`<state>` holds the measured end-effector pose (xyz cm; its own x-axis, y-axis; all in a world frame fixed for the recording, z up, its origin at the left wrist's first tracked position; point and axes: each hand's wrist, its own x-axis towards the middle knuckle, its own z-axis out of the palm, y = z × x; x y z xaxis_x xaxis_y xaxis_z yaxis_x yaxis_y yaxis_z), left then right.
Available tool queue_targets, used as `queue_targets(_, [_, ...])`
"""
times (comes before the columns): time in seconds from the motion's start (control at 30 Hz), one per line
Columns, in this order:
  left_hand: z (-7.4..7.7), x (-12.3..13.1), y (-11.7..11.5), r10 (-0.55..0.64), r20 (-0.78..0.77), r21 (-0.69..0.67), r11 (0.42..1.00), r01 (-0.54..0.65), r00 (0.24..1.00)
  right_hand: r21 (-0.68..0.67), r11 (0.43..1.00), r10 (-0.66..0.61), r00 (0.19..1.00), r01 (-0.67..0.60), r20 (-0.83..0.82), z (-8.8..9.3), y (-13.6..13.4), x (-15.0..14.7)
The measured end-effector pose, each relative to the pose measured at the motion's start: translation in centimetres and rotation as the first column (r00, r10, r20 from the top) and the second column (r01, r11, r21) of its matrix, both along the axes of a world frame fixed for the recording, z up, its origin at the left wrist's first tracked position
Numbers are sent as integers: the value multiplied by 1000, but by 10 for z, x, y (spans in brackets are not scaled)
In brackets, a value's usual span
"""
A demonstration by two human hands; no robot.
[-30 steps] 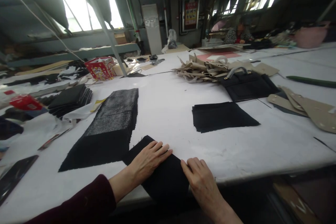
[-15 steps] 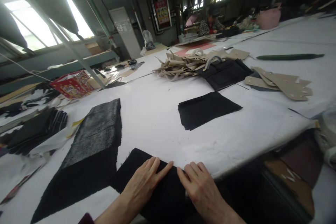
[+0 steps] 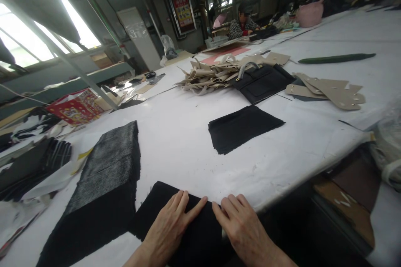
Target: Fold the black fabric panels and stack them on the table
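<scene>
Your left hand and right hand rest on a piece of black fabric at the near edge of the white-covered surface, fingers spread and pressing flat, pinching nothing, just beside a thick black fabric stack.

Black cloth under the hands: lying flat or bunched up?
Flat: the black cloth lies smooth on the table, left hand and right hand spread on it.
</scene>
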<state>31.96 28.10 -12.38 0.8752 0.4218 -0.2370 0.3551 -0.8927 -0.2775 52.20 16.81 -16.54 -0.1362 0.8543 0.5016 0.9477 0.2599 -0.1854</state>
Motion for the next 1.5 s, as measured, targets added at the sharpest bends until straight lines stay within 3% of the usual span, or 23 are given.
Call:
queue_targets(0.57, [-1,0,0,-1,13,-20,1000,1,1000,-38,999,35,997,-37,-63,5,-12,14])
queue_targets(0.7, [2,2,-1,9,26,-61,998,-7,1000,-70,995,55,983,-68,-175,14,-15,25])
queue_targets(0.83, [2,1,-4,16,48,-51,999,-14,999,-49,998,33,973,-45,-228,26,-3,13])
queue_targets(0.97, [-1,-2,-3,21,91,-57,998,-16,996,-3,999,43,992,-44,-116,18,7,-7])
queue_targets(1.17, [1,-29,15,98,170,-103,991,-81,981,82,994,76,997,-75,0,1,-3,5])
queue_targets(1.37, [17,-57,44,279,184,-133,957,-258,942,36,994,105,992,-102,-76,20,9,9])
queue_targets(1.5, [18,-54,42,271,293,-169,958,-230,917,55,997,65,994,-61,-84,24,31,-12])
